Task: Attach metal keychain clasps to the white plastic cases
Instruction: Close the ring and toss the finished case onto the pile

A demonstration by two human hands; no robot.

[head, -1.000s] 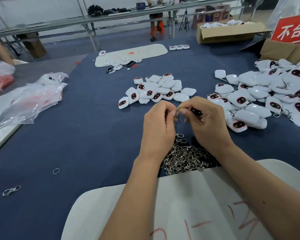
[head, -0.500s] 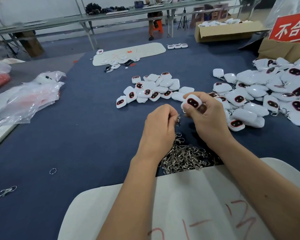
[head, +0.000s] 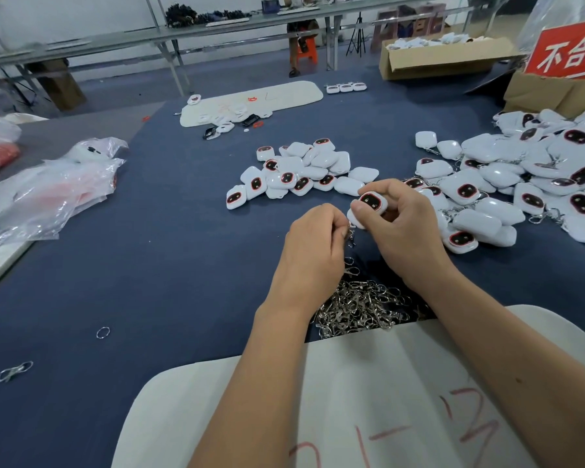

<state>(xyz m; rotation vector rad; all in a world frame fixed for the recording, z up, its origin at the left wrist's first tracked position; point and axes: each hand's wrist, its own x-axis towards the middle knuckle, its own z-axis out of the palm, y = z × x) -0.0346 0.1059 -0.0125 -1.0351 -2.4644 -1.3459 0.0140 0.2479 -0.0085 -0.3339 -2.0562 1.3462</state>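
Across a wide blue-covered worktable [head: 115,265], a person assembles keychains at a workshop bench. At 2 o'clock a large heap of white cases [head: 534,184] spreads toward the table's edge, several with metal clasps already hanging from them; each case is a glossy, rounded square with a dark oval window ringed in red. At 12 o'clock lies a smaller pile of cases [head: 301,173], some face up, some showing plain white backs. At 6 o'clock, a white board [head: 368,400] marked with red strokes sits under the forearms, and just beyond its far edge a tangle of silver clasps [head: 358,305] glints. The right hand [head: 402,228] grips one white case [head: 370,206] between thumb and curled fingers, window facing up, held above the table near centre. The left hand [head: 313,244], fingers curled, pinches a metal clasp [head: 351,233] that dangles at the case's lower edge. At 8 o'clock a loose ring [head: 102,332] lies alone.
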